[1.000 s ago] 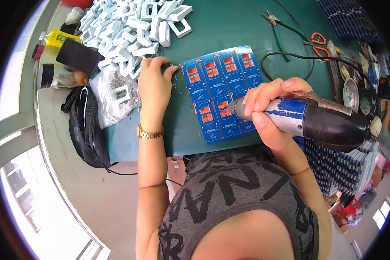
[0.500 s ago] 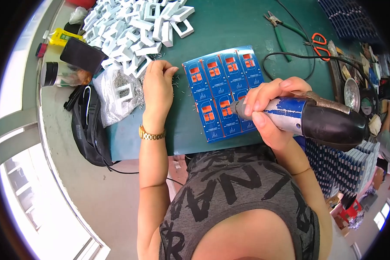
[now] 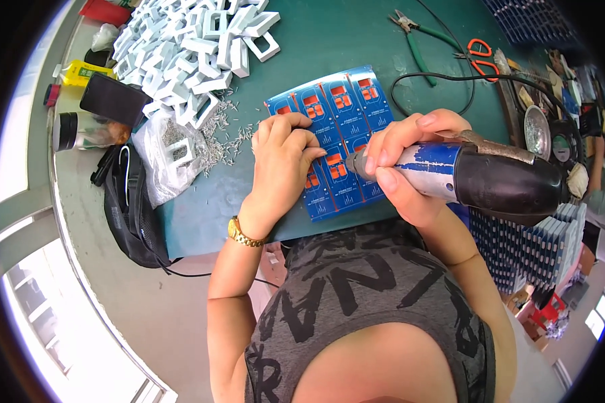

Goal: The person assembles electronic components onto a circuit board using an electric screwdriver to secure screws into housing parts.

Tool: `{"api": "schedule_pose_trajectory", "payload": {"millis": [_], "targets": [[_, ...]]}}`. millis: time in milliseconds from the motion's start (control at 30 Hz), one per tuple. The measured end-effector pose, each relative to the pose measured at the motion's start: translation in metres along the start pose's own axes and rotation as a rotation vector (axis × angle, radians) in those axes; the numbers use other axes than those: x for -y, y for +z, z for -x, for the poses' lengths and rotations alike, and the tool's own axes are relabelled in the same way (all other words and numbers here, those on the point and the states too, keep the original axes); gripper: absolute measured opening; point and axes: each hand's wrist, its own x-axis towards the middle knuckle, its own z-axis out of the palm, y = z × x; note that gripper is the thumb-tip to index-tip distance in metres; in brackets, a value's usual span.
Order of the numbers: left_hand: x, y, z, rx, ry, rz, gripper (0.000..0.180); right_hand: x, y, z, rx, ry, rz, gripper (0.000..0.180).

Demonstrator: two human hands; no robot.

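My right hand (image 3: 417, 168) is wrapped round an electric screwdriver (image 3: 504, 176) with a worn blue and silver front and a black rear. Its tip end points left, over a blue panel (image 3: 348, 127) printed in a grid with orange-red cutouts. My left hand (image 3: 282, 161) is over the panel's left side, fingers curled and pinched together near an orange cutout. Whatever those fingers hold is hidden or too small to make out. Left of that hand, small screws (image 3: 223, 138) lie scattered on the green table (image 3: 329, 40).
White rectangular frames (image 3: 195, 50) are heaped at the back left, beside a plastic bag (image 3: 165, 158), a phone (image 3: 114, 99) and a jar (image 3: 91, 131). Green-handled pliers (image 3: 420, 50), orange-handled scissors (image 3: 480, 60) and a black cable (image 3: 444, 75) lie at the far right. Blue stacked panels (image 3: 531, 248) stand at right.
My left hand has moved right, from beside the scattered screws onto the panel's left side. The right hand keeps its hold on the screwdriver. The whole view has shifted slightly.
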Motion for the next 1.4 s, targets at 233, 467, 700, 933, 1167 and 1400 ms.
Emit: {"api": "schedule_pose_trajectory", "payload": {"millis": [233, 467, 700, 933, 1167, 1400], "targets": [[-0.001, 0.005, 0.003, -0.019, 0.076, -0.036, 0.014, -0.002, 0.005, 0.001, 0.015, 0.004, -0.043, 0.062], [-0.001, 0.009, 0.006, -0.056, 0.06, -0.109, 0.017, -0.001, 0.006, -0.001, -0.009, -0.018, -0.051, 0.062], [0.0, 0.009, 0.008, -0.076, 0.046, -0.102, 0.017, -0.004, 0.005, -0.001, -0.055, -0.049, -0.062, 0.061], [0.007, 0.001, 0.002, -0.033, 0.057, 0.028, 0.015, -0.015, 0.008, -0.004, -0.125, -0.129, -0.126, 0.06], [0.009, -0.004, 0.001, -0.003, 0.054, 0.148, 0.014, -0.021, 0.012, -0.008, -0.146, -0.126, -0.164, 0.06], [-0.015, 0.006, 0.008, -0.079, 0.032, -0.134, 0.016, -0.019, 0.014, -0.008, -0.151, -0.101, -0.165, 0.06]]}}
